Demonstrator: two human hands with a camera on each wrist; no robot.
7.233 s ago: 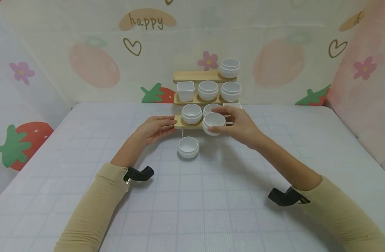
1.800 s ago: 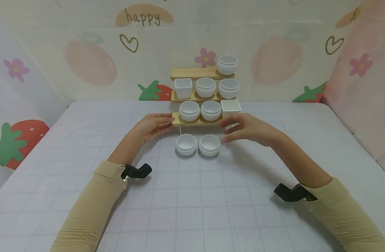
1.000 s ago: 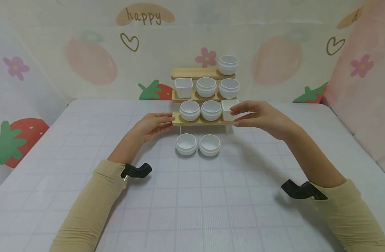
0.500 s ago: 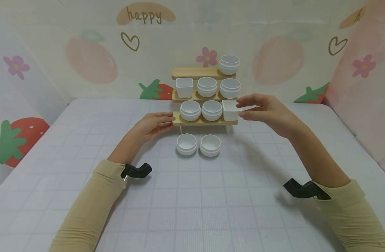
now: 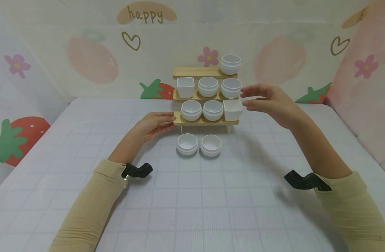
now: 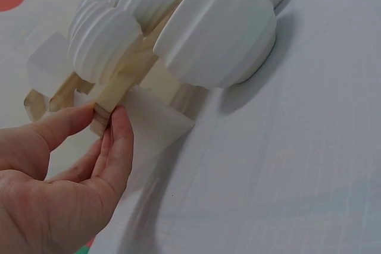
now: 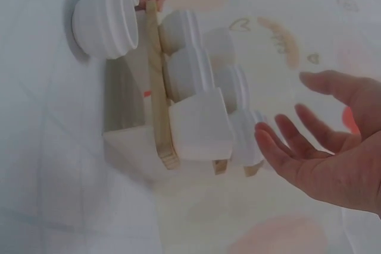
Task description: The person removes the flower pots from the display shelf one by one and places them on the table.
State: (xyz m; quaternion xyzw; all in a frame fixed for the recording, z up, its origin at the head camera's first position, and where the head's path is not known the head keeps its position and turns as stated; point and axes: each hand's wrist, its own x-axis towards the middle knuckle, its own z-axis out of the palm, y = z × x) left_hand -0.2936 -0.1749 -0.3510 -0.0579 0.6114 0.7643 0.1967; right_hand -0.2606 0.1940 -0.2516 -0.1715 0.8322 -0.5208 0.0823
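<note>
While the left hand (image 5: 154, 126) is pinching the tan tiered wooden stand (image 5: 192, 72), the loose-fingered, empty right hand (image 5: 274, 105) should be skirting the nearest white round bowl (image 5: 231, 89).

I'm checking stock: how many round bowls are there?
7. Top shelf: right-end bowl. Middle shelf: central bowl, right bowl. Bottom shelf: left bowl, centre bowl. Table in front: left-hand bowl, right-hand bowl. More could be hidden behind these.
</note>
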